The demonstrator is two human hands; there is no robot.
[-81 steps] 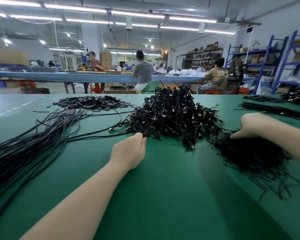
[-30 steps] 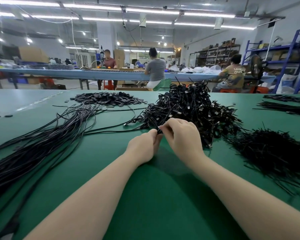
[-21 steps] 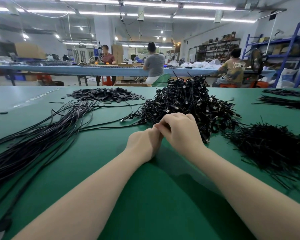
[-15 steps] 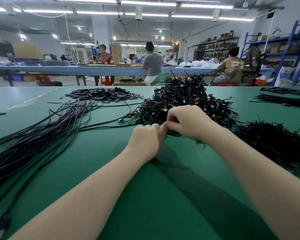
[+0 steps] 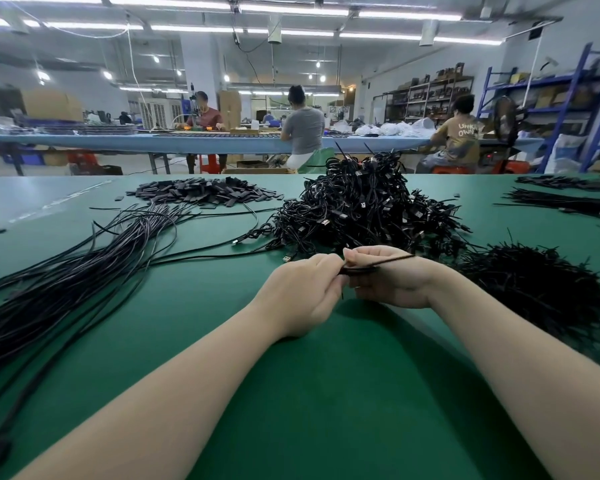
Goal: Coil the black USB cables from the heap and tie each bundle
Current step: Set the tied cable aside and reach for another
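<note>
both hands, left hand (image 5: 303,294) and right hand (image 5: 387,278), pinch a black tie (image 5: 378,265) round a small coiled cable, likely to cinch it.

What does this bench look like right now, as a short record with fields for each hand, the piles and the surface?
left hand: grips a small black cable bundle
right hand: pinches a thin black tie at that bundle
tied heap: behind the hands
loose cables: fanned out at left
tie pile: at right
flat black pieces: far left of the heap
table: green mat
</note>
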